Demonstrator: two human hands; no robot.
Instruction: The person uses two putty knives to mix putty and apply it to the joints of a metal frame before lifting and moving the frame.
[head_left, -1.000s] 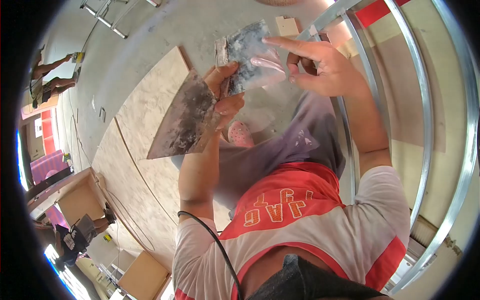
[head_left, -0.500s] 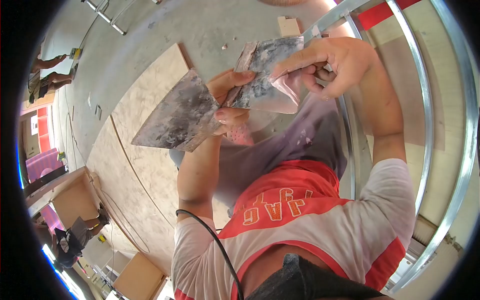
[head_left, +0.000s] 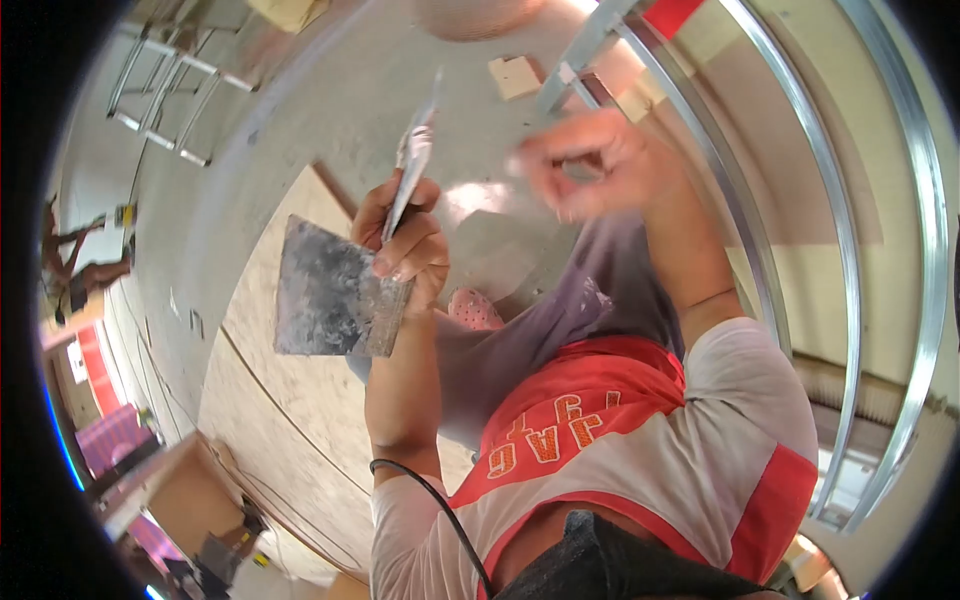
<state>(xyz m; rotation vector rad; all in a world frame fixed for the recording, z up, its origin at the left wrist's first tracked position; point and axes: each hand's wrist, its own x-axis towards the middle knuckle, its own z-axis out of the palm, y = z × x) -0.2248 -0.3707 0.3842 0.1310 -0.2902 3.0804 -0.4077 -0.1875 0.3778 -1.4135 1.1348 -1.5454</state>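
My left hand is closed around two flat metal putty knives. One putty knife shows a broad grey blade, smeared with dried filler, pointing to the lower left. The other putty knife is turned almost edge-on, its blade pointing up and pale residue along its side. Their handles are mostly hidden in my fingers. To the right, my right hand is raised apart from both blades. Its fingers look curled but are smeared by motion, so whether they hold anything cannot be made out.
Metal framing studs run along my right side. A large wooden board lies at my left, with a small wood block farther ahead on the concrete floor. A stepladder stands far left. Another person is at the left edge.
My right hand has come away from the second putty knife, where its fingers were at a pale pinkish flap. My left hand has turned that blade edge-on and shifted left.
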